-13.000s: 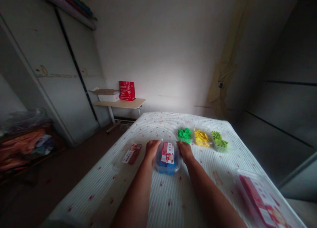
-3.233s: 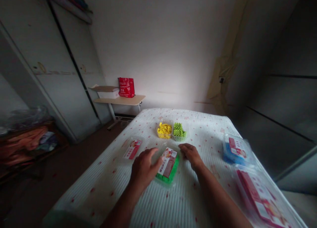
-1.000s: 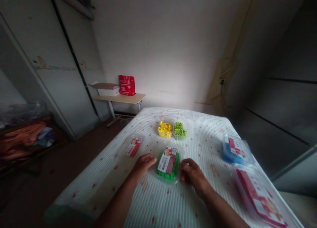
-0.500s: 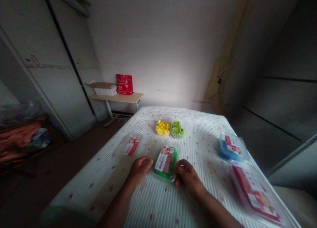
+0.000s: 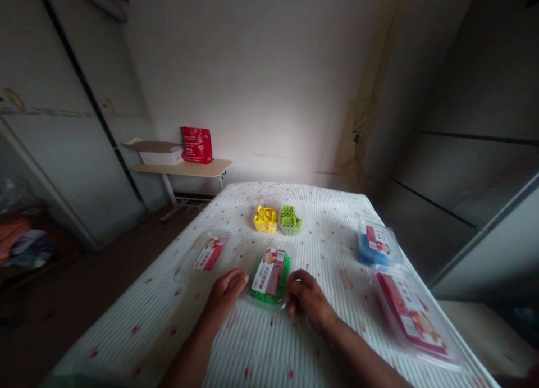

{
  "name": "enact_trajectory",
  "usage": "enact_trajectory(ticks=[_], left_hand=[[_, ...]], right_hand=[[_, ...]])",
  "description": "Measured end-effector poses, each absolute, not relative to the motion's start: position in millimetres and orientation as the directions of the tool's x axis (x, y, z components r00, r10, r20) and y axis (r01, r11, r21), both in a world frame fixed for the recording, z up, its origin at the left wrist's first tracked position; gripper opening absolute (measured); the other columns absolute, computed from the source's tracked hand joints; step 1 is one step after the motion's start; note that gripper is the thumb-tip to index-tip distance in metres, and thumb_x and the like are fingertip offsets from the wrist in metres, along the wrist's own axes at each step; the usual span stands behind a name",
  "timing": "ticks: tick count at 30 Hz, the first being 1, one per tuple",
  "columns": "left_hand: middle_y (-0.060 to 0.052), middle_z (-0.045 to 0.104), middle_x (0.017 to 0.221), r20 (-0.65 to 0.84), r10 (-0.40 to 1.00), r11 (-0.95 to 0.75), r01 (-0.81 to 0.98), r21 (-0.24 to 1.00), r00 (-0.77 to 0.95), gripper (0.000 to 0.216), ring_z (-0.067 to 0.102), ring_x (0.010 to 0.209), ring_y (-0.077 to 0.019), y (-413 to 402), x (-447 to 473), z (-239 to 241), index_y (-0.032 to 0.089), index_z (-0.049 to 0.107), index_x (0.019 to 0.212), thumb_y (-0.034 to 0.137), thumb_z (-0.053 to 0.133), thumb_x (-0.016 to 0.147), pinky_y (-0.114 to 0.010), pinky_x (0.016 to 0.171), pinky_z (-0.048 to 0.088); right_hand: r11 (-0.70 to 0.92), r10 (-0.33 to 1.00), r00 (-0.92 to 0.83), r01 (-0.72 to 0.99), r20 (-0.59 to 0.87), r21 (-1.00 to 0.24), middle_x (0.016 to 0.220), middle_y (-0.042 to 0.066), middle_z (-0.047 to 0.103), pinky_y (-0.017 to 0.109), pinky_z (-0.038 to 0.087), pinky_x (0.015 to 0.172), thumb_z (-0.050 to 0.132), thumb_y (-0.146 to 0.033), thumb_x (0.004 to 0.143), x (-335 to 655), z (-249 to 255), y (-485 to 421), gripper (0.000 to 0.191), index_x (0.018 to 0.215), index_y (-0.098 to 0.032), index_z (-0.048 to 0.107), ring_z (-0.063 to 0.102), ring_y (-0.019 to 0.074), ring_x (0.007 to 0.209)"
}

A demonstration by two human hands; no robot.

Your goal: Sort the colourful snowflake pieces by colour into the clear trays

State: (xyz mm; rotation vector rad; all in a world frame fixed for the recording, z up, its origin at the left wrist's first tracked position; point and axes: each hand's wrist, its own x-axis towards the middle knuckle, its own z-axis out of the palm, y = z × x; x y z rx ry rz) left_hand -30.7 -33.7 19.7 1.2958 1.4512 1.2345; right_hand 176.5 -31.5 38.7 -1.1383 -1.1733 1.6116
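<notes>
A clear plastic box [image 5: 269, 275] of green pieces, with a printed label on its lid, lies on the bed in front of me. At its left rim is my left hand [image 5: 227, 287], fingers drawn together and thumb side toward the box; its fingertips are partly hidden. My right hand [image 5: 306, 297] is closed at the opposite rim, fingers bent around the edge. Just beyond stand two open clear boxes, one with yellow pieces [image 5: 266, 218] and one with light green pieces [image 5: 290, 218]. A loose clear lid [image 5: 206, 254] with a red and white label lies to the left.
On the right lie a labelled box of blue pieces [image 5: 374, 245] and a larger box with pink contents [image 5: 412, 315], near the bed's edge. A small table [image 5: 202, 168] holding a white box [image 5: 162, 155] and a red bag [image 5: 196, 145] stands at the back left wall.
My view has turned slightly right, so everything appears shifted left. Both hands remain at the sides of the green box, which stays closed.
</notes>
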Motion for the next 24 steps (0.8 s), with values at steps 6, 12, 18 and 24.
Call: enact_trajectory(ticks=[6,12,18,24], left_hand=[[0.004,0.046,0.053,-0.036,0.991,0.054,0.142,0.988,-0.128,0.033,0.046,0.054,-0.0119,-38.2,-29.5,29.4,0.017,0.050,0.058,0.047,0.060,0.062,-0.021,0.051,0.035],[0.003,0.047,0.056,-0.117,0.992,0.119,0.067,0.991,-0.040,0.033,0.045,0.056,-0.0122,-44.9,-29.6,27.9,0.017,0.051,0.060,0.047,0.062,0.060,-0.022,0.053,0.035],[0.000,0.052,0.071,-0.018,0.994,0.016,0.020,1.000,0.110,0.027,0.048,0.072,-0.0152,-53.5,-25.8,29.5,0.016,0.048,0.056,0.038,0.060,0.066,-0.025,0.066,0.038],[-0.005,0.057,0.094,0.018,0.988,-0.022,0.027,0.999,0.156,0.029,0.051,0.093,-0.0222,-58.0,-3.9,51.0,0.016,0.051,0.056,0.041,0.063,0.062,-0.028,0.077,0.040]], right_hand=[[-0.280,0.943,-0.217,-0.111,-0.252,-0.953,0.048,-0.006,0.055,0.019,0.032,0.033,0.055,-0.035,0.060,177.4,39.4,-30.5,0.023,0.071,-0.020,0.042,0.046,0.0078,0.033],[-0.291,0.929,-0.243,-0.009,-0.280,-0.957,0.052,-0.007,0.053,0.018,0.034,0.034,0.055,-0.045,0.065,186.0,46.0,-39.6,0.030,0.075,-0.019,0.042,0.047,0.0068,0.037],[-0.283,0.911,-0.252,0.195,-0.327,-0.939,0.058,-0.005,0.051,0.021,0.042,0.038,0.057,-0.042,0.067,200.1,70.2,-59.3,0.030,0.071,-0.020,0.038,0.056,0.0110,0.050],[-0.288,0.906,-0.254,0.219,-0.339,-0.932,0.062,-0.003,0.053,0.023,0.045,0.043,0.058,-0.038,0.067,225.3,99.5,-62.1,0.027,0.070,-0.019,0.040,0.057,0.0115,0.053]])
